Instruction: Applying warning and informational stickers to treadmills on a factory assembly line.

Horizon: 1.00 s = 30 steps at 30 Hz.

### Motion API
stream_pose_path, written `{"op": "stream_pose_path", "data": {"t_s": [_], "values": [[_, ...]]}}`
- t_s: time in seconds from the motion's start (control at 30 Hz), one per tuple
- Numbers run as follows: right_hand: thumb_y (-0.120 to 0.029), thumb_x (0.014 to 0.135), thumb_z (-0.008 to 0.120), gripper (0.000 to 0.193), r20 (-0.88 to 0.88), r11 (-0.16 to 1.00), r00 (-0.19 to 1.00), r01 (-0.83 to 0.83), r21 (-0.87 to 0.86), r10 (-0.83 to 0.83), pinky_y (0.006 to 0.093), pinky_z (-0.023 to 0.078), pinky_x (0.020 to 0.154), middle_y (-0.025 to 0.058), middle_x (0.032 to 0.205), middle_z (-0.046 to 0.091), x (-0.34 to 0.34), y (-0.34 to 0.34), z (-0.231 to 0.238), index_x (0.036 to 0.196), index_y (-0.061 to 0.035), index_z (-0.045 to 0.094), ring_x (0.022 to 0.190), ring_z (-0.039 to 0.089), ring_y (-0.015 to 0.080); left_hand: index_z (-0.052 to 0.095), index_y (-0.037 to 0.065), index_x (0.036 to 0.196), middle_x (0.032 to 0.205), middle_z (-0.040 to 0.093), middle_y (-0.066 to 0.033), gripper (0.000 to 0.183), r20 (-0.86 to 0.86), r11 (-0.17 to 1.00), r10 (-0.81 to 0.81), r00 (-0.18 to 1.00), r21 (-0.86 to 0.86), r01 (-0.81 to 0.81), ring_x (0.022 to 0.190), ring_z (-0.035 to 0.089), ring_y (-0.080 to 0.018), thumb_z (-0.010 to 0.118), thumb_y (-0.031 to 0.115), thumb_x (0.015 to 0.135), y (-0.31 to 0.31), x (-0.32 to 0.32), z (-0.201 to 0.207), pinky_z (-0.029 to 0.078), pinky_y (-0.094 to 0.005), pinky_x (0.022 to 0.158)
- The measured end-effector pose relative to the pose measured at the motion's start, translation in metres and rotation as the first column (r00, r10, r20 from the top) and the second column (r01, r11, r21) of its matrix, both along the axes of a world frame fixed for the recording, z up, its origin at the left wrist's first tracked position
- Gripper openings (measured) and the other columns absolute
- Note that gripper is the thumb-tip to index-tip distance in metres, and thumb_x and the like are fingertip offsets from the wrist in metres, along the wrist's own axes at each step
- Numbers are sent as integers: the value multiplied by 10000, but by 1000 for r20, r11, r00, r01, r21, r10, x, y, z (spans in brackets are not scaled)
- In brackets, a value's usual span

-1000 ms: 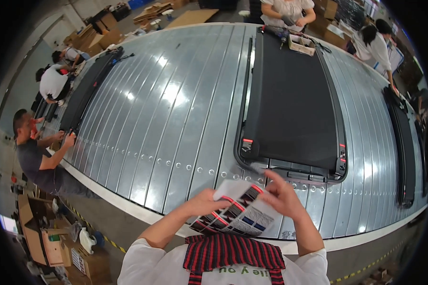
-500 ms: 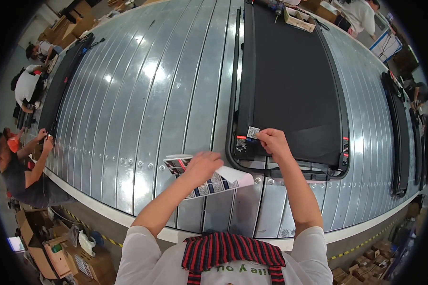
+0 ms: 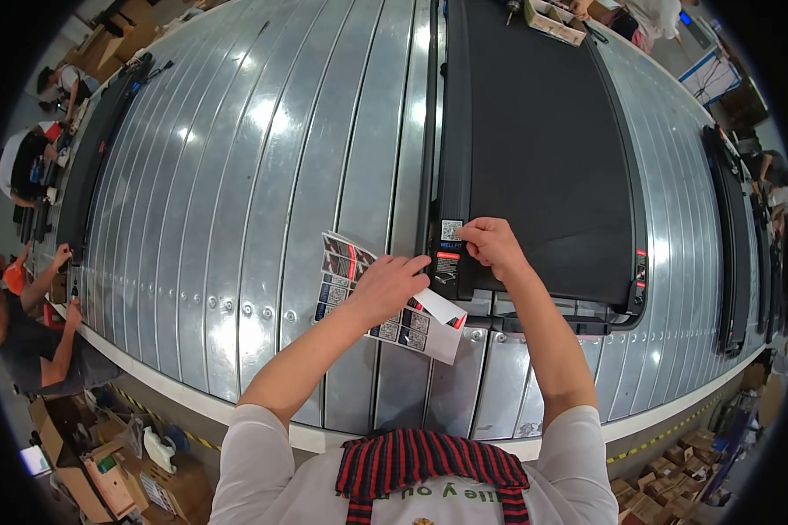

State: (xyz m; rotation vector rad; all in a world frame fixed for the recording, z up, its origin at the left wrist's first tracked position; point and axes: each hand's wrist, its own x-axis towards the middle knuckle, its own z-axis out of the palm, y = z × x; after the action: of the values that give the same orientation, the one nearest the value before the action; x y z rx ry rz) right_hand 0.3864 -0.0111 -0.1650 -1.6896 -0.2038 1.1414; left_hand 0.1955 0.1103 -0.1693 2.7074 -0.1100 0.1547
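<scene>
A black treadmill point(image 3: 543, 166) with a flat belt lies on the metal work surface. My right hand point(image 3: 496, 248) is closed in a pinch at the right edge of a square code sticker point(image 3: 451, 230), which sits over the near left side rail, just above a red-and-white warning label point(image 3: 447, 262). My left hand point(image 3: 387, 287) is closed over sheets of stickers point(image 3: 333, 293), its fingertips near the rail beside the warning label. One sheet's corner curls up, showing its white back. Whether the code sticker is fully flat on the rail I cannot tell.
An open box of small parts point(image 3: 556, 22) stands at the treadmill's far end. More folded black machines lie at the left point(image 3: 96, 166) and right point(image 3: 731, 254). Co-workers work along the left edge. Cardboard boxes point(image 3: 674, 472) are stacked below the table at lower right.
My right hand has brought the code sticker left and slightly up, over the side rail. My left hand has moved right and up toward the rail, and the sheets have turned with it.
</scene>
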Motion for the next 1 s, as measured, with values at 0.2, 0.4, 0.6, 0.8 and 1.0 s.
{"op": "stream_pose_path", "data": {"t_s": [0.2,0.4,0.6,0.8,1.0], "values": [[-105,771,634,110,-2,999,1000,-6,-31,6,211,234,359,16,527,496,-2,4,-1,744,-2,605,405,376,56,560,102,858,1155,536,-90,113,14,1000,12,1000,17,-12,943,569,-242,528,100,750,1,2,-2,413,-368,794],[-94,772,634,104,-15,1000,1000,21,-22,-21,210,237,356,17,528,499,-2,5,-4,752,5,609,400,377,56,560,103,862,1154,537,-87,116,14,1000,24,1000,-5,-24,944,568,-238,524,100,752,1,2,-3,412,-367,797],[-83,770,637,106,3,999,999,46,-15,-46,213,245,353,25,531,508,-5,7,-7,752,18,610,397,388,58,559,98,853,1150,540,-89,110,26,999,34,999,-2,-34,932,570,-237,522,105,750,2,2,-4,414,-366,792],[-80,768,638,110,36,998,997,62,-23,-61,218,266,363,26,536,516,-7,8,-6,756,26,613,409,408,65,557,92,844,1135,553,-91,104,40,999,36,999,-6,-36,920,573,-237,516,110,750,3,3,-5,414,-365,792],[-80,765,637,113,66,996,995,79,-27,-78,220,288,377,25,539,522,-10,8,-6,754,30,615,425,434,70,552,88,836,1150,552,-94,95,53,999,42,998,-6,-42,910,573,-236,505,114,758,2,3,-4,413,-364,788]]}}
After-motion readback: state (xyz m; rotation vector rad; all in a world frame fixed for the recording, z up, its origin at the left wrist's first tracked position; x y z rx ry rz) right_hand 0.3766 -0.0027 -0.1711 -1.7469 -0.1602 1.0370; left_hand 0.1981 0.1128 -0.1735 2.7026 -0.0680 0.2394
